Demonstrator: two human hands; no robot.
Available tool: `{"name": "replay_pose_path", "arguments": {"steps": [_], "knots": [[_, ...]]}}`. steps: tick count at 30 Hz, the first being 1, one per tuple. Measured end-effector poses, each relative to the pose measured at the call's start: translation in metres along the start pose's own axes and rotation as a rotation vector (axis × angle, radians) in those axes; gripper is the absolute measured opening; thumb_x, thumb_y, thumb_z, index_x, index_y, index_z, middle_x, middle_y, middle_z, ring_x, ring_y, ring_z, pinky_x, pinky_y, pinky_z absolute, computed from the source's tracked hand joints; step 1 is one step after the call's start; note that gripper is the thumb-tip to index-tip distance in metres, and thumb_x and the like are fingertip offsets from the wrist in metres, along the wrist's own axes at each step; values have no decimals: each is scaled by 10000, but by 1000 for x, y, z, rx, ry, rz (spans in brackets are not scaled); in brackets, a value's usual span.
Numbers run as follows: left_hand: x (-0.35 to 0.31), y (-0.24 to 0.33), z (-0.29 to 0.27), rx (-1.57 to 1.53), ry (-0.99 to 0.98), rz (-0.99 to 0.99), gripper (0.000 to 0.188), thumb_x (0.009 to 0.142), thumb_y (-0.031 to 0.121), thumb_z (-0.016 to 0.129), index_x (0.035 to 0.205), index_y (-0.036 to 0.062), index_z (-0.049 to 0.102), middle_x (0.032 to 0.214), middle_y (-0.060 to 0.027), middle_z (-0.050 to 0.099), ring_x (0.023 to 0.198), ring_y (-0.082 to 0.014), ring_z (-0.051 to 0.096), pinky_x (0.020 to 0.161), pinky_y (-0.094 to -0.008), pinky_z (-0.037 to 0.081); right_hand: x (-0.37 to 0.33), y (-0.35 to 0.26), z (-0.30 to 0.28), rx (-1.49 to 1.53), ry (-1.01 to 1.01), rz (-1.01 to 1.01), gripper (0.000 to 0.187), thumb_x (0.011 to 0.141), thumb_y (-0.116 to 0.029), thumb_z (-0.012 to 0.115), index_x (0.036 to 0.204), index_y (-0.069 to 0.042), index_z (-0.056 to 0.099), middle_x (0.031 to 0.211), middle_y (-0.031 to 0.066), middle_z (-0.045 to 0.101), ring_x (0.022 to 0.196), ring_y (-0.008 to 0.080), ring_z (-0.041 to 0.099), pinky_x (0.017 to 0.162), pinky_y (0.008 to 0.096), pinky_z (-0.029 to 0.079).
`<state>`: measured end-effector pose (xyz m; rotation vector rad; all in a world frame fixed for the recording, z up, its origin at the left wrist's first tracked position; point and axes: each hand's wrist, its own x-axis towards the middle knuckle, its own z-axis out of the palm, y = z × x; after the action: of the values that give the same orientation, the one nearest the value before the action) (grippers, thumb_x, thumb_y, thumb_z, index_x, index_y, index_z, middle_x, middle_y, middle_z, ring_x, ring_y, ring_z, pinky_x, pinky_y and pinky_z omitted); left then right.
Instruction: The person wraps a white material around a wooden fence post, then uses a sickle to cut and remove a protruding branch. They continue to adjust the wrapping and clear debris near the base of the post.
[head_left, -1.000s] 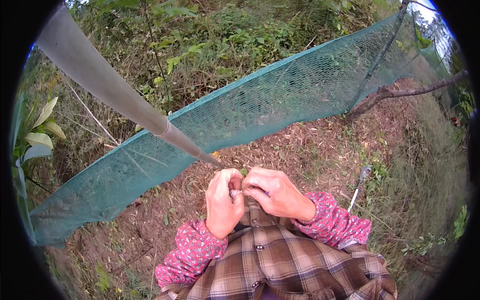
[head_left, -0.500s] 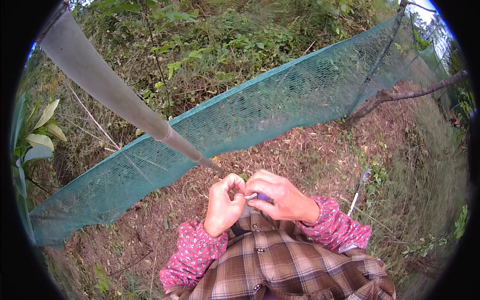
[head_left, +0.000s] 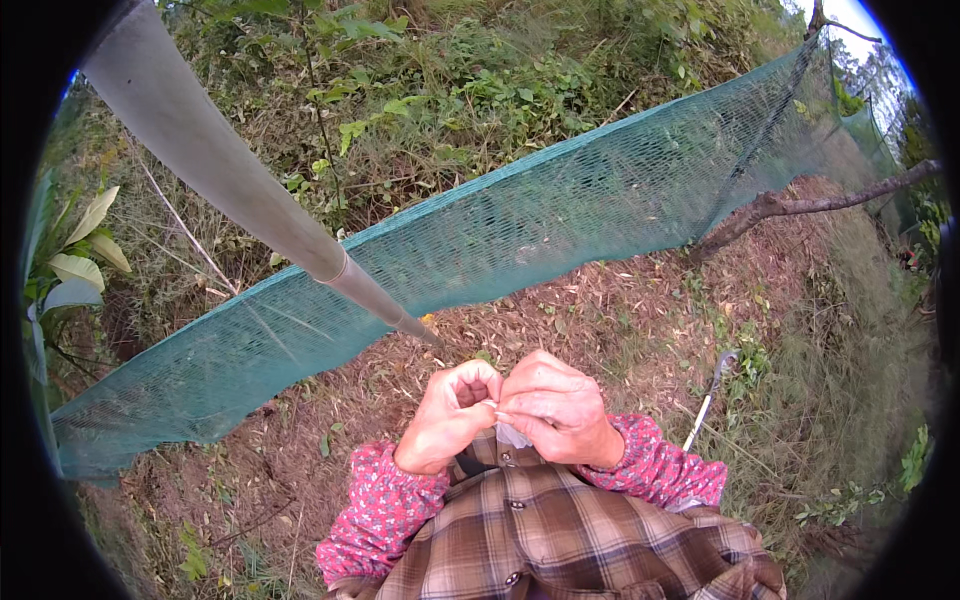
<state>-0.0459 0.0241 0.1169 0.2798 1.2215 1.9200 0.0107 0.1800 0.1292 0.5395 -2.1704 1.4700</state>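
Observation:
My left hand (head_left: pixel 440 415) and my right hand (head_left: pixel 560 408) meet in front of my chest, fingertips almost touching. Thumb and forefinger of the left are pinched together, and the fingers of the right are bent in against its thumb. A tiny whitish bit shows between the fingertips, too small to name. Under the right hand a pale, thin scrap (head_left: pixel 513 436) peeks out, partly covered by the fingers. Pink flowered sleeves cover both forearms. Just beyond the hands, the lower end of a thick grey-green bamboo pole (head_left: pixel 230 165) reaches the ground.
A green mesh net (head_left: pixel 560 225) stretches across from lower left to upper right, behind the pole. A bare forked branch (head_left: pixel 830 205) stands at its right end. On the ground to the right lies a sickle-like tool (head_left: pixel 712 395) with a pale handle. Leafy plants (head_left: pixel 75 265) grow at left.
My right hand has closed further and turned; the purple thing and grey strip seen in its fingers are now hidden. Both hands stay together in nearly the same place.

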Motion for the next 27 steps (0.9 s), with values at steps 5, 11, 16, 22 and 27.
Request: {"name": "replay_pose_path", "arguments": {"steps": [5,11,16,22,27], "knots": [[1,-14,-2,185,205,65,88,755,-70,529,769,5,573,734,36,546,700,-20,477,611,-192,388,-2,8,11,467,125,466,48,800,-1,633,822,35,610,863,75,593,775,151,570,675,277,474],[4,-31,-19,-194,265,-16,112,760,-28,511,844,2,579,820,-62,589,745,-133,547,695,-267,441,-14,25,11,503,235,786,254,874,-153,613,1053,20,565,933,51,619,789,105,577,689,243,485],[6,-32,-24,-216,351,54,144,719,-48,474,797,-9,588,822,-66,594,757,-131,544,709,-264,426,-31,17,17,555,-14,829,312,841,-92,641,1107,34,536,870,48,631,718,83,580,618,227,485],[11,-29,-17,-249,269,71,107,688,-61,461,703,0,547,749,-54,567,707,-138,515,670,-259,403,-30,13,20,422,189,666,117,811,5,637,921,43,630,815,61,625,625,69,553,539,206,450],[11,-29,-18,-56,251,59,117,691,-83,447,662,11,511,684,-30,535,656,-107,476,609,-244,387,-19,15,15,186,-88,261,152,753,24,663,903,14,643,840,100,619,787,184,612,692,285,505]]}}
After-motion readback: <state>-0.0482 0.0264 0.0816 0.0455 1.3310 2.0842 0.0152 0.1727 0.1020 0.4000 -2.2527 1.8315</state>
